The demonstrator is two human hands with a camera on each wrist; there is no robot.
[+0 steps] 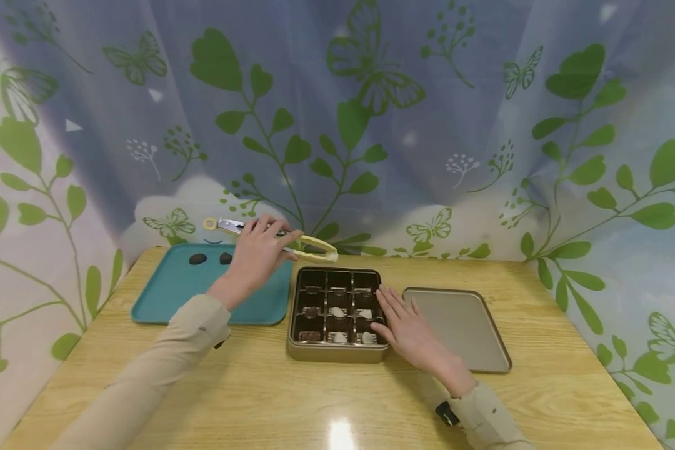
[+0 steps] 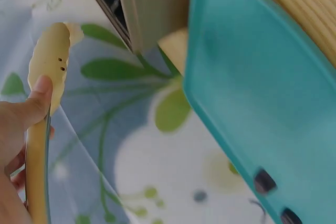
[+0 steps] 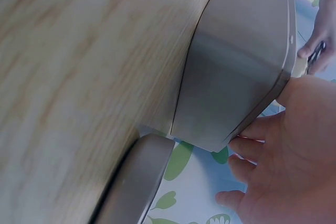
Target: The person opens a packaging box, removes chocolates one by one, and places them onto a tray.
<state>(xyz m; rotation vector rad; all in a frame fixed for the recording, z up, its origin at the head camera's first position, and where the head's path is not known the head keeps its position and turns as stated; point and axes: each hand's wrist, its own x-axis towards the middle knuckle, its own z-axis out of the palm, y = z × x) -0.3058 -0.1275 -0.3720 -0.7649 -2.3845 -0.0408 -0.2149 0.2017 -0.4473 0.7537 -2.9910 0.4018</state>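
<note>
My left hand (image 1: 259, 250) grips a pair of metal tongs with yellow tips (image 2: 47, 56), held over the back edge of the divided box (image 1: 337, 354). A small whitish piece (image 2: 76, 33) shows at the tongs' end, seemingly between the tips. Inside the box, the front and middle rows hold dark pieces (image 1: 310, 312) at left and white pieces (image 1: 337, 312) in the centre and right compartments; the back row shows only dark lining. My right hand (image 1: 413, 334) rests against the box's right rim, fingers extended, as the right wrist view also shows.
A teal tray (image 1: 169, 290) lies left of the box, with dark pieces (image 1: 198, 258) near its back edge. To the right, the flat metallic lid (image 1: 464, 331) lies on the wooden table (image 1: 259, 400). A leaf-patterned curtain (image 1: 337, 125) hangs behind.
</note>
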